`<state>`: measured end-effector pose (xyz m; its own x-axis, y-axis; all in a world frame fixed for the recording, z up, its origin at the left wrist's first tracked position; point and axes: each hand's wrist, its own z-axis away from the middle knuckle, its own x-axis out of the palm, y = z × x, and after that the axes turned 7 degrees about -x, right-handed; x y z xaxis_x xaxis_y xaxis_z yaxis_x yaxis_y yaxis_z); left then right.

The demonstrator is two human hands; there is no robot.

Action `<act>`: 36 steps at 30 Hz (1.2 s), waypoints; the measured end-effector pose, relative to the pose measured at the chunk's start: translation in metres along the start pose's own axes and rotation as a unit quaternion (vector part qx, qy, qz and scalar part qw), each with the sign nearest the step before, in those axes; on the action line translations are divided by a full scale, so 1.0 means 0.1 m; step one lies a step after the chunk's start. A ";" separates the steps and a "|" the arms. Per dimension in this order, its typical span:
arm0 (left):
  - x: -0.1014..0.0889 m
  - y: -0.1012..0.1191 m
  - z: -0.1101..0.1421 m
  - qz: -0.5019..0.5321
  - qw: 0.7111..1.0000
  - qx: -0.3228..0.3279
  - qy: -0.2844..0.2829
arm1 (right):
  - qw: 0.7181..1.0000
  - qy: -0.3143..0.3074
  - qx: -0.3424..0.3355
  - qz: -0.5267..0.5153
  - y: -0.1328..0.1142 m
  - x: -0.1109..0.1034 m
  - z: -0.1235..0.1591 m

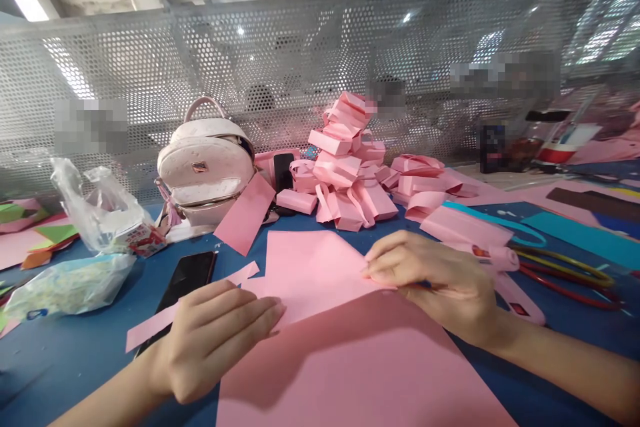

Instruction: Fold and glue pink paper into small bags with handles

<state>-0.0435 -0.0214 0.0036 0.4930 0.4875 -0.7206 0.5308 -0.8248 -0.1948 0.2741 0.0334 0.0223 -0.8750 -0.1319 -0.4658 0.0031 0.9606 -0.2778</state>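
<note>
The pale pink paper (315, 267) sits between the person's two hands, above a larger pink sheet (350, 373) that reaches toward the person on the blue table (30, 373). The right hand (440, 280) has its fingertips pinched on the paper's right edge, while the left hand (215, 330) lays its fingers close together at the left edge; I can't tell whether its thumb grips underneath. From where I stand, an uneven pull between the hands could skew or crease the paper, since its near edge bows upward and casts a shadow. The left wrist, near the black phone (195, 273) and the pink strip (153, 327) lying across it, might nudge either one aside. Whether the pale paper and the larger sheet are one piece is hard to make out; the sheet's near end is cut off, and the left thumb is hidden.
</note>
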 end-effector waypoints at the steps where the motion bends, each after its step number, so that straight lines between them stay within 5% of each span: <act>1: 0.01 -0.01 0.04 -0.013 0.999 0.026 -0.023 | 0.999 -0.029 -0.029 0.016 -0.02 -0.01 0.01; 5: 0.09 -0.07 0.12 -0.051 0.992 0.105 -0.054 | 0.980 -0.121 -0.105 0.118 -0.13 0.02 0.17; 12: 0.15 -0.18 0.09 -0.061 0.991 0.102 -0.053 | 0.894 -0.292 -0.293 0.173 -0.18 0.10 0.22; 16: 0.22 -0.19 0.16 -0.060 0.990 0.106 -0.071 | 0.907 -0.278 -0.281 0.143 -0.20 0.13 0.18; 25: 0.39 0.06 0.07 -0.088 0.993 0.015 -0.074 | 0.979 -0.179 -0.089 0.029 -0.21 0.30 0.30; 31: 0.46 0.50 -0.07 0.019 0.999 -0.024 -0.038 | 0.926 -0.261 -0.232 0.141 -0.24 0.39 0.29; 36: 0.53 0.67 -0.09 0.051 0.998 -0.023 -0.023 | 0.907 -0.307 -0.246 0.153 -0.25 0.49 0.32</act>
<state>0.0243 -0.0481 -0.0411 0.5157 0.3866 -0.7646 0.5107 -0.8552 -0.0880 0.2468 -0.0049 -0.0204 -0.4352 0.1932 -0.8793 -0.1484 0.9480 0.2817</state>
